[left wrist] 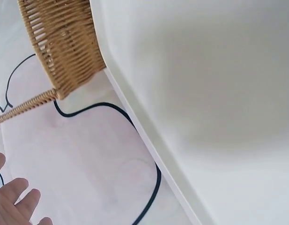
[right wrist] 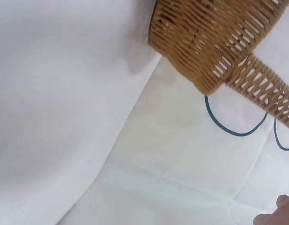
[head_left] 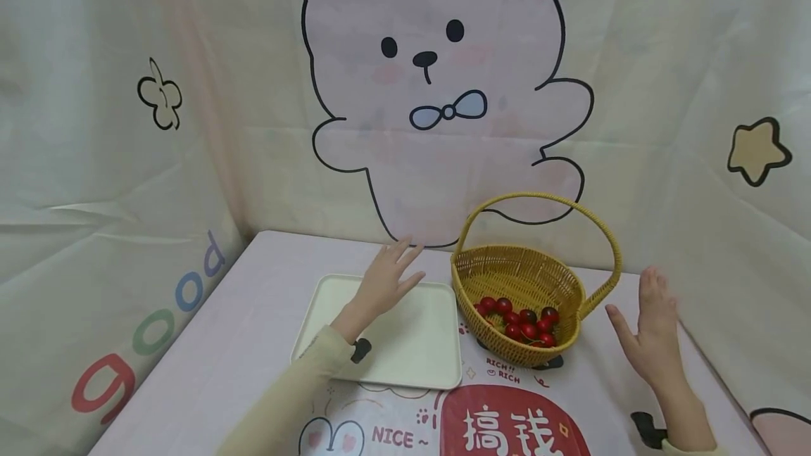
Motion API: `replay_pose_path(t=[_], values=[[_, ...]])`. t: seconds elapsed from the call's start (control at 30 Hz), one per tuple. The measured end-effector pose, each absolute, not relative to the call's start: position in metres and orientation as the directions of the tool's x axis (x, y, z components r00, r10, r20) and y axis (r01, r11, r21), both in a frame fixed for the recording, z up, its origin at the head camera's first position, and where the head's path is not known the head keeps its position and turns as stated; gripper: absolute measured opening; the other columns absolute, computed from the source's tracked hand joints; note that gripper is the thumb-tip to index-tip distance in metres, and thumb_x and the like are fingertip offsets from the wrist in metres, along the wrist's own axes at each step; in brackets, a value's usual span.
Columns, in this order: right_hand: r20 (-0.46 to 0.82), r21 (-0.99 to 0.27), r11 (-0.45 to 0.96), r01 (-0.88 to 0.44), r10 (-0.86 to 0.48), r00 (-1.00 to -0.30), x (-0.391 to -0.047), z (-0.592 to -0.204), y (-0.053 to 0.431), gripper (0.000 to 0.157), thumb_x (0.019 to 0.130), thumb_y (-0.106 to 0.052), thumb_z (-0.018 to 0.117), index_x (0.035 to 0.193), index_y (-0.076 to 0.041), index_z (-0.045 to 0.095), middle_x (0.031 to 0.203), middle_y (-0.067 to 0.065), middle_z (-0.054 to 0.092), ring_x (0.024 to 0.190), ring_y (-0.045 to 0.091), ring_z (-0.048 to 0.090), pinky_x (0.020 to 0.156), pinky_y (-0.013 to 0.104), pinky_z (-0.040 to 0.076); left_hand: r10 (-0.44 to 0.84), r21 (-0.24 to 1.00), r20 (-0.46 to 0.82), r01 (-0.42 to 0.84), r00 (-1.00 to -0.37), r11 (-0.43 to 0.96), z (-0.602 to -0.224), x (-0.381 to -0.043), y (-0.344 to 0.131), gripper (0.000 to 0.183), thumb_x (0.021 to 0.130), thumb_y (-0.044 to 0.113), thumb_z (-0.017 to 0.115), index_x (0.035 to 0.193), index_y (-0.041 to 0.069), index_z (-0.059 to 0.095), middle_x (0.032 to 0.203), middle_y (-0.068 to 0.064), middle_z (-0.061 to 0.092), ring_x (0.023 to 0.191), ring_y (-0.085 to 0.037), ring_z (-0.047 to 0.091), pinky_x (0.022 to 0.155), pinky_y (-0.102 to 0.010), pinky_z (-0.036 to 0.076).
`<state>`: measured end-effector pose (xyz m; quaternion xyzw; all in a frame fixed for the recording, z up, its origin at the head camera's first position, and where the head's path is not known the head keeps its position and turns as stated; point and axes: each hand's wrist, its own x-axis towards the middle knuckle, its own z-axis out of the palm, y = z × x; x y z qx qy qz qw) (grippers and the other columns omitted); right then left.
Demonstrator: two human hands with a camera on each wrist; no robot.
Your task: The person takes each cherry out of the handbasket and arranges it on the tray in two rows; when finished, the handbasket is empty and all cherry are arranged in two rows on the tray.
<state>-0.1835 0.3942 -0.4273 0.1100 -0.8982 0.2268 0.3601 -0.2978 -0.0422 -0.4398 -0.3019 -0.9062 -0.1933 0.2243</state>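
My left hand hovers over a cream rectangular tray, fingers spread and holding nothing. In the left wrist view its fingertips show at the lower left, apart from the tray. To the right of the tray stands a yellow woven basket with a tall arched handle. Several dark red cherries lie inside it. My right hand is raised to the right of the basket, thumb apart from straight fingers, touching nothing. The right wrist view shows the basket's side at the top.
The white table carries a red printed patch with lettering at the front. Cloth sheets with a cartoon bear hang behind the table, and more cloth encloses the sides.
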Motion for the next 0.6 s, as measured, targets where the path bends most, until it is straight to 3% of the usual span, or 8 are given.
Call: replay_pose_path(t=[0.2, 0.37, 0.5, 0.6], values=[[0.699, -0.3, 0.848, -0.437, -0.116, -0.705, -0.185, -0.437, 0.385, 0.086, 0.089, -0.059, 0.042, 0.148, -0.005, 0.01, 0.155, 0.013, 0.005, 0.142, 0.035, 0.003, 0.112, 0.055, -0.003, 0.508, 0.226, 0.524, 0.687, -0.683, 0.69, -0.439, -0.292, -0.006, 0.055, 0.094, 0.039, 0.05, 0.143, 0.018, 0.036, 0.146, -0.01, 0.036, 0.136, -0.023, 0.032, 0.113, -0.042, 0.022], [0.62, -0.345, 0.841, -0.416, -0.129, -0.774, -0.184, -0.442, 0.379, 0.084, 0.089, -0.041, 0.058, 0.149, -0.009, 0.009, 0.156, 0.013, 0.001, 0.141, 0.037, 0.005, 0.109, 0.061, 0.004, 0.555, 0.223, 0.502, 0.72, -0.663, 0.657, -0.436, -0.286, 0.022, 0.055, 0.094, 0.039, 0.05, 0.142, 0.018, 0.037, 0.146, -0.008, 0.038, 0.133, -0.021, 0.037, 0.112, -0.037, 0.026], [0.502, -0.397, 0.853, -0.34, -0.108, -0.858, -0.185, -0.445, 0.375, 0.092, 0.084, -0.024, 0.068, 0.15, -0.017, 0.005, 0.155, 0.016, -0.006, 0.133, 0.053, 0.014, 0.089, 0.076, 0.022, 0.59, 0.231, 0.471, 0.737, -0.656, 0.636, -0.434, -0.281, 0.044, 0.054, 0.094, 0.042, 0.049, 0.141, 0.018, 0.039, 0.144, -0.007, 0.041, 0.13, -0.023, 0.041, 0.109, -0.037, 0.031], [0.426, -0.416, 0.861, -0.294, -0.102, -0.899, -0.186, -0.448, 0.373, 0.095, 0.084, -0.023, 0.068, 0.15, -0.02, 0.001, 0.153, 0.023, -0.007, 0.121, 0.063, 0.025, 0.073, 0.077, 0.032, 0.613, 0.257, 0.419, 0.735, -0.67, 0.627, -0.434, -0.277, 0.058, 0.053, 0.094, 0.044, 0.047, 0.141, 0.019, 0.039, 0.144, -0.006, 0.04, 0.131, -0.022, 0.04, 0.108, -0.036, 0.033]])
